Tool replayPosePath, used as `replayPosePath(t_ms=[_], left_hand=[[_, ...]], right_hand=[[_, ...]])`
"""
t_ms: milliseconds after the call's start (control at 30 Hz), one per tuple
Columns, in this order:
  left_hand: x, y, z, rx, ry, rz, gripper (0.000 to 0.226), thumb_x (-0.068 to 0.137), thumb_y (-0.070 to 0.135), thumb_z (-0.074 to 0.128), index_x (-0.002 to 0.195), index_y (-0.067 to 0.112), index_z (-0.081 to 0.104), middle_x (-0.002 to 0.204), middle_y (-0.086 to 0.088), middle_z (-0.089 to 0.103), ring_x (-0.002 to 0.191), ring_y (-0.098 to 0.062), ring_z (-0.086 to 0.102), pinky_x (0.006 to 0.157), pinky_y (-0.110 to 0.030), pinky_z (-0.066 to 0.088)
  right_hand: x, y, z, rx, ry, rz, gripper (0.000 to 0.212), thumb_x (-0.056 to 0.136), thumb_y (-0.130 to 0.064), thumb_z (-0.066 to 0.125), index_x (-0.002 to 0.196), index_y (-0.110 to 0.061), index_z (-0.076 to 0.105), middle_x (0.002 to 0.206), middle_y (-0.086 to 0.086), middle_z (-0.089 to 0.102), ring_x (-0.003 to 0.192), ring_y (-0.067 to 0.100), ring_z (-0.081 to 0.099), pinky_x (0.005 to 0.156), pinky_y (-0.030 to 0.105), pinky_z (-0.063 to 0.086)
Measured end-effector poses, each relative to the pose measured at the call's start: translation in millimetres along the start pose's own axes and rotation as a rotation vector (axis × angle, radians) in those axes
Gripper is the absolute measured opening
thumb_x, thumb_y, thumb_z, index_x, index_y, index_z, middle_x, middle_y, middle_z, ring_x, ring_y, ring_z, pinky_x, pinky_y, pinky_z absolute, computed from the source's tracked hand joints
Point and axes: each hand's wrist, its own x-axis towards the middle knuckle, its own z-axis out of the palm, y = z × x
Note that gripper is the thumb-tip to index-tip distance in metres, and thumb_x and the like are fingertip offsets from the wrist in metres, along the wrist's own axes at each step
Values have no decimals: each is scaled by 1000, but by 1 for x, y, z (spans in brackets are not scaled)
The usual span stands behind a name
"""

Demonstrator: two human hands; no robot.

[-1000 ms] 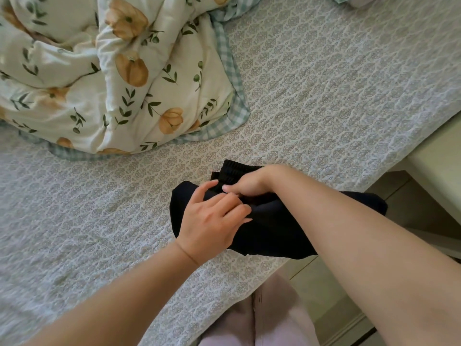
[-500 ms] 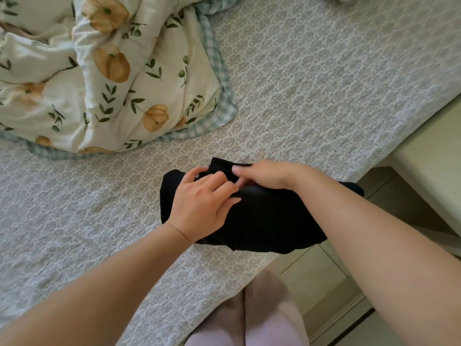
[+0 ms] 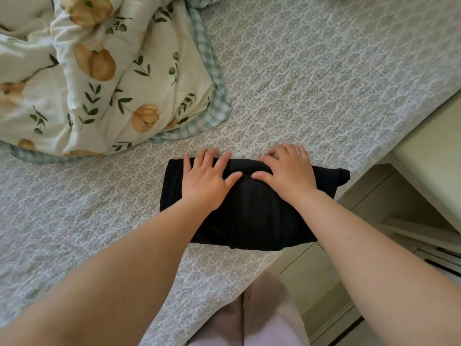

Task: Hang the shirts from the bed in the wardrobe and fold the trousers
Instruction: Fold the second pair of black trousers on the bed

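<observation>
The black trousers (image 3: 254, 216) lay as a folded rectangular bundle on the bed (image 3: 324, 83), at its near edge, with one corner poking out past the bed's right side. How many layers the bundle had was hard to make out in the dark cloth.

The left hand (image 3: 207, 181) lay flat on the bundle's left part, fingers straight and spread, gripping nothing. The right hand (image 3: 289, 173) pressed on the right part in the same open way, and its fingertips (image 3: 279, 152) reached over the far fold onto the bed cover. Both hands hid much of that far fold.

A floral quilt (image 3: 99, 83) was heaped on the bed's far left, cut off by the frame. Pale furniture (image 3: 429, 166) stood beside the bed's right side, only partly in view. The person's pink garment (image 3: 262, 320) showed below the bed's near edge.
</observation>
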Motion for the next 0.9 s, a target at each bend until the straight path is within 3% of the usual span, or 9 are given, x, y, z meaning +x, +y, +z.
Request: replayPosePath(t_ms=[167, 267, 333, 400, 500, 600, 700, 800, 900], left_hand=[[0, -1, -5, -55, 67, -24, 69, 88, 67, 14, 146, 33, 26, 153, 2, 25, 144, -19, 10, 116, -47, -5], [-25, -14, -4, -201, 212, -157, 71, 88, 67, 29, 148, 30, 22, 155, -2, 19, 144, -20, 9, 116, -44, -6], [-45, -26, -1, -418, 307, -321, 78, 84, 64, 48, 148, 30, 19, 154, -3, 15, 143, -20, 11, 117, -43, 7], [-64, -35, 3, -702, 320, -528, 89, 78, 58, 64, 147, 32, 15, 151, 0, 13, 139, -16, 16, 111, -36, 20], [-77, -42, 8, -1086, 163, -739, 74, 75, 53, 72, 135, 26, 38, 131, 6, 43, 122, -14, 44, 93, -24, 39], [-72, -51, 9, -1265, -36, -743, 42, 73, 54, 72, 105, 32, 57, 95, 18, 60, 94, -9, 59, 67, -19, 43], [-63, -59, 4, -1279, -140, -689, 35, 68, 53, 77, 94, 34, 61, 91, 17, 65, 85, -5, 61, 64, -20, 45], [-56, -61, -6, -1313, -324, -669, 51, 49, 59, 81, 90, 34, 62, 87, 14, 71, 85, -11, 67, 66, -26, 50], [-48, -62, -15, -1329, -501, -673, 78, 34, 61, 85, 101, 28, 64, 96, 4, 74, 90, -19, 70, 78, -36, 54]], right_hand=[[10, -2, -8, -5, 39, 125, 63, 81, -69, 46, 127, -26, 52, 135, 3, 43, 133, 23, 28, 114, 45, 9], [-17, 1, -13, 157, 297, 204, 65, 79, -59, 60, 130, -21, 50, 138, 7, 42, 132, 26, 32, 112, 44, 19], [-42, 5, -11, 360, 468, 380, 70, 77, -51, 68, 134, -17, 46, 140, 9, 40, 131, 28, 34, 109, 41, 25], [-66, 7, -4, 649, 497, 648, 80, 75, -46, 72, 140, -15, 36, 143, 9, 32, 132, 25, 32, 105, 33, 29], [-85, 10, 7, 1012, 398, 964, 79, 74, -46, 73, 138, -15, 37, 131, 0, 42, 122, 18, 46, 92, 27, 39], [-86, 15, 14, 1334, 209, 974, 62, 74, -47, 73, 124, -18, 49, 109, -10, 57, 108, 15, 57, 85, 29, 43], [-86, 15, 22, 1002, 153, 840, 68, 69, -48, 75, 122, -13, 52, 120, -2, 50, 119, 19, 47, 95, 34, 42], [-86, 17, 21, 925, 168, 808, 79, 70, -47, 76, 132, -9, 45, 135, 1, 34, 127, 17, 35, 104, 32, 34], [-83, 20, 16, 1154, 204, 826, 69, 69, -38, 79, 126, -18, 47, 121, -6, 53, 113, 14, 53, 93, 30, 42]])
